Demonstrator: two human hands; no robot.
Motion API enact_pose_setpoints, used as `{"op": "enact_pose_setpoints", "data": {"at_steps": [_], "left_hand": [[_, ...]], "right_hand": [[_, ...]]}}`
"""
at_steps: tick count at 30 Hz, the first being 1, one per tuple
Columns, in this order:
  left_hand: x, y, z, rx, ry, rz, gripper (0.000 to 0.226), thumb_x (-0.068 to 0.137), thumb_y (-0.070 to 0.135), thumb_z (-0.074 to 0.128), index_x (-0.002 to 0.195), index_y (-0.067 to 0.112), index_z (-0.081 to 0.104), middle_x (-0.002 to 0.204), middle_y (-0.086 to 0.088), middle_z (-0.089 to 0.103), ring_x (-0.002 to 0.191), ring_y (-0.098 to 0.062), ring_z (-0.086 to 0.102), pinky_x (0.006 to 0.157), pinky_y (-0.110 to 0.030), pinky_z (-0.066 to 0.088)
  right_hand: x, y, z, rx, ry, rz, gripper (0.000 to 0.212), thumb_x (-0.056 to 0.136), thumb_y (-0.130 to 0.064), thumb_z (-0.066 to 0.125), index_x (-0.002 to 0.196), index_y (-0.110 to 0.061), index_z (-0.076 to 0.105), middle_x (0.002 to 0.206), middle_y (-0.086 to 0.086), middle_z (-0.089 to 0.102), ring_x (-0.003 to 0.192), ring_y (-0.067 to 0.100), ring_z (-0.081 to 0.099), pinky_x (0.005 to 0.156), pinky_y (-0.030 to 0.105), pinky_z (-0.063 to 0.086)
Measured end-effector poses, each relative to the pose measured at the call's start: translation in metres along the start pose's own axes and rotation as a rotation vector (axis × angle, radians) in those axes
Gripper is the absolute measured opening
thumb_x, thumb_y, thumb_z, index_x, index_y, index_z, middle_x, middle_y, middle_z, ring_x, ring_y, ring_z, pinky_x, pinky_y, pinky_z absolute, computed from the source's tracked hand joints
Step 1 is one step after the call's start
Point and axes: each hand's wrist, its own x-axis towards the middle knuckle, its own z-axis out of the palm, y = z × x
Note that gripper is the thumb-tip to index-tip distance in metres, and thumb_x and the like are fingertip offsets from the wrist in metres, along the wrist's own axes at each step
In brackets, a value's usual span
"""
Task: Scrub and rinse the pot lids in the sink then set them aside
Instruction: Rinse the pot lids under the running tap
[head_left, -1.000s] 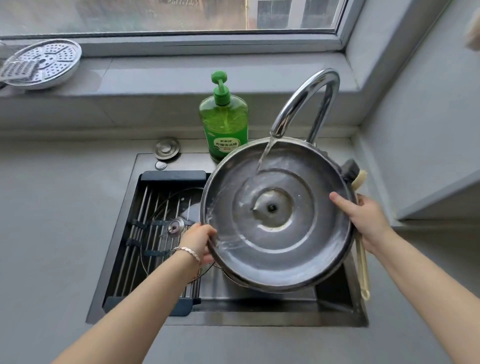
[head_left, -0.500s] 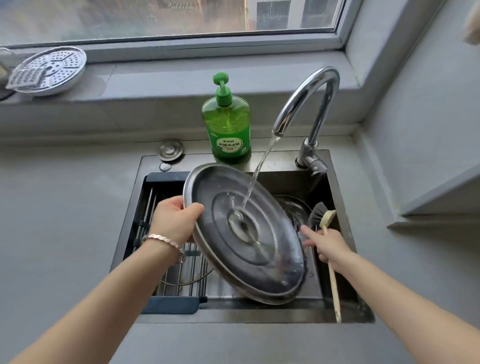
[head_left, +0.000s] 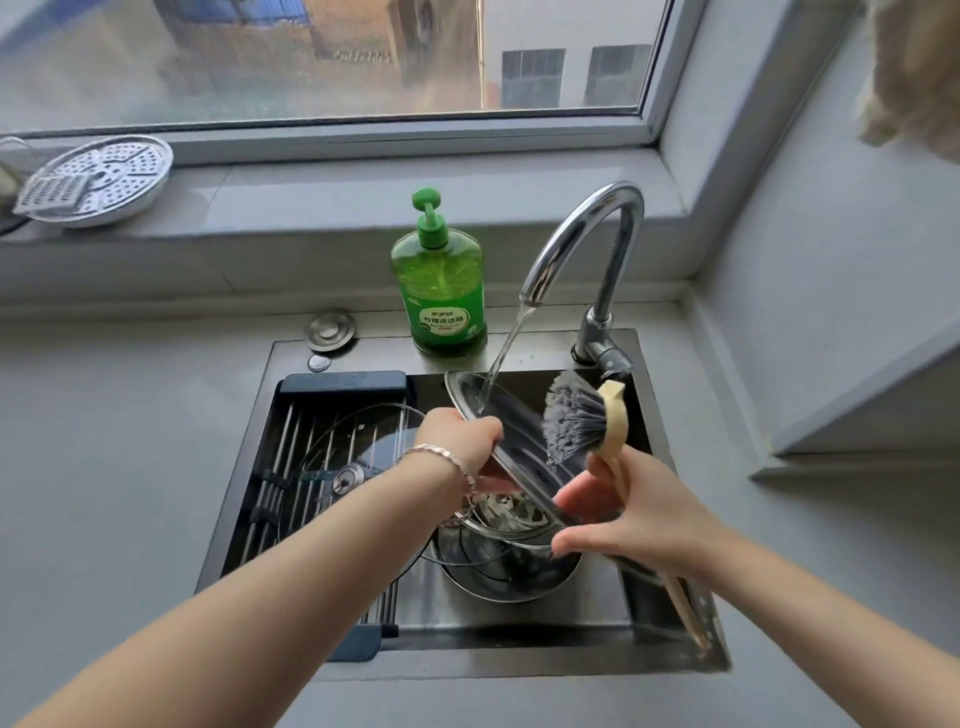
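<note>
fingers of left hand clamped on tilted steel lid rim; right hand grips brush handle

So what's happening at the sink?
A person is rinsing a metal lid. The left hand grips its rim and holds it tilted under water from the tap. The right hand holds a brush, bristles up beside the lid, with its fingers at the lid's near edge. A glass lid lies on the rack in the left of the sink, and a pot sits below the hands.
</note>
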Motion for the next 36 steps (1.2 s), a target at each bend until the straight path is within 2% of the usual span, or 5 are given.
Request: {"op": "enact_pose_setpoints", "data": {"at_steps": [6,11,17,33,36], "left_hand": [[-0.001,0.017,0.002,0.282,-0.083,-0.006,0.035,0.095,0.027,0.045,0.097,-0.006,0.057,0.077,-0.019,0.069,0.060,-0.029,0.067,0.049,-0.033,0.057],[0.005,0.011,-0.021,1.286,0.370,0.756,0.050,0.090,0.061,0.028,0.084,0.018,0.052,0.080,0.000,0.058,0.077,-0.020,0.056,0.066,-0.030,0.044],[0.019,-0.024,-0.030,0.878,-0.280,0.864,0.076,0.075,0.072,0.029,0.071,0.006,0.067,0.085,0.004,0.056,0.086,-0.009,0.042,0.077,-0.014,0.029],[0.031,-0.032,-0.025,0.229,0.271,0.477,0.056,0.088,0.048,0.047,0.048,0.015,0.028,0.042,0.002,0.027,0.036,-0.011,0.027,0.038,-0.021,0.023],[0.036,-0.032,-0.026,0.337,0.279,0.596,0.057,0.091,0.046,0.044,0.047,0.014,0.027,0.044,0.002,0.026,0.039,-0.009,0.023,0.038,-0.017,0.018]], "right_hand": [[0.008,-0.009,-0.025,-0.414,0.228,-0.253,0.019,0.073,-0.005,0.065,0.076,-0.019,0.052,0.071,-0.007,0.069,0.063,0.012,0.063,0.065,0.036,0.051],[0.030,-0.014,-0.052,-0.299,0.186,-0.146,0.027,0.080,0.004,0.061,0.076,-0.018,0.046,0.081,0.001,0.068,0.068,-0.005,0.061,0.061,0.007,0.043],[0.055,-0.028,-0.057,-0.155,-0.061,-0.135,0.034,0.080,0.005,0.063,0.073,-0.015,0.037,0.080,0.005,0.067,0.072,0.002,0.065,0.072,0.019,0.052],[0.091,0.003,0.005,-0.214,0.267,0.174,0.054,0.100,-0.045,0.028,0.149,-0.036,0.007,0.134,0.016,0.053,0.121,0.033,0.050,0.096,0.037,0.038],[0.096,-0.009,0.014,-0.119,0.268,0.013,0.052,0.094,-0.044,0.044,0.143,-0.045,0.025,0.083,-0.012,0.061,0.079,0.008,0.056,0.077,0.027,0.040]]}}
